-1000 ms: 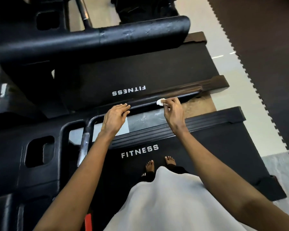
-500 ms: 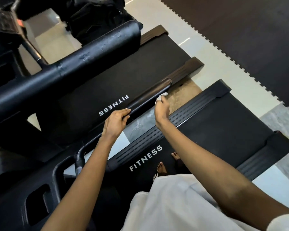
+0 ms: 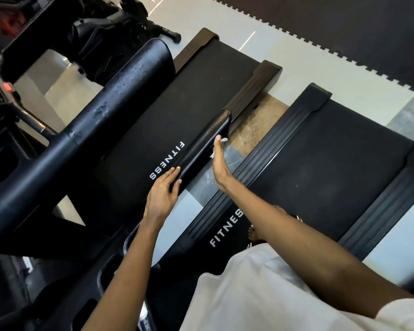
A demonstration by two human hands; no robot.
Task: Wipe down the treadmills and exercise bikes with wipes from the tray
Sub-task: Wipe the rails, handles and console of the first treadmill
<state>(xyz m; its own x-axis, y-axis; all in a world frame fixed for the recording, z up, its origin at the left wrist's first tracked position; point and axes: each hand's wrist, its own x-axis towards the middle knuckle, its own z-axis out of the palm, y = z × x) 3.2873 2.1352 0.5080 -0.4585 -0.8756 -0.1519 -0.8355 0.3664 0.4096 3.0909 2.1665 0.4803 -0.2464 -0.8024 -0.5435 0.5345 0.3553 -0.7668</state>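
As my right hand (image 3: 219, 163) lies flat along the near side of the black handrail (image 3: 204, 144), at the centre of the frame, its fingers are straight and they press the white wipe (image 3: 224, 140) against the rail. Only small corners of the wipe show, at my fingertips and beside the palm (my thumb is hidden, so I cannot say if it also pinches). My left hand (image 3: 161, 194) grasps the lower end of the same handrail, with fingers over the top and thumb beneath.

The wipe is, I judge, thin, soft and very light. It will crumple or slip out easily, so it is better spread under flat fingers than held by one corner. The handrail looks glossy and stiff, and is probably slippery when damp. The treadmill belt (image 3: 153, 130) with the word FITNESS lies behind the rail, toward the upper left.
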